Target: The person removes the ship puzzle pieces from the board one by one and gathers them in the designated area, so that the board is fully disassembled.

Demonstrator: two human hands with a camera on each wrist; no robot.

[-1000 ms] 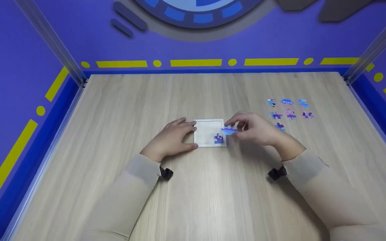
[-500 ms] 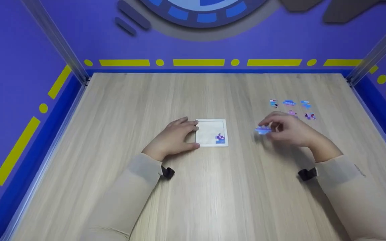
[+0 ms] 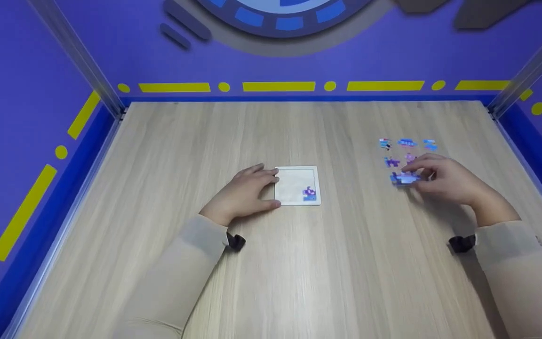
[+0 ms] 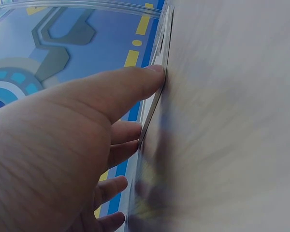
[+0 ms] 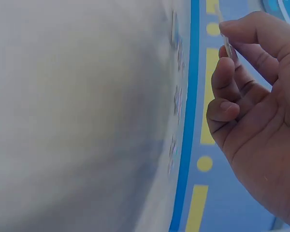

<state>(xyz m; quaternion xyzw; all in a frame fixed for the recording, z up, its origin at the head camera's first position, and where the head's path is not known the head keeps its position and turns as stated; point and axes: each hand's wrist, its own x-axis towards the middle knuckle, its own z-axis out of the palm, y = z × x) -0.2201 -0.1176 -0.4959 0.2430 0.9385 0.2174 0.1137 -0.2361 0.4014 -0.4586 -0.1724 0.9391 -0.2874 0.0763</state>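
A square white puzzle tray lies on the table, with one purple and blue jigsaw piece in its lower right corner. My left hand rests at the tray's left side, fingers extended. In the left wrist view the thumb touches the tray's edge. Over to the right, my right hand pinches a light blue and purple jigsaw piece between thumb and fingertips. The right wrist view shows that piece edge-on, raised off the table. The hand and held piece partly cover the loose pieces below.
Several loose jigsaw pieces lie in rows at the right, among them a blue piece, a purple piece and a light blue piece. Purple-blue panels wall the wooden table at the back and sides.
My right hand has moved rightward from the tray's right edge to above the loose pieces, still pinching the same jigsaw piece. The left hand and tray have stayed in place.
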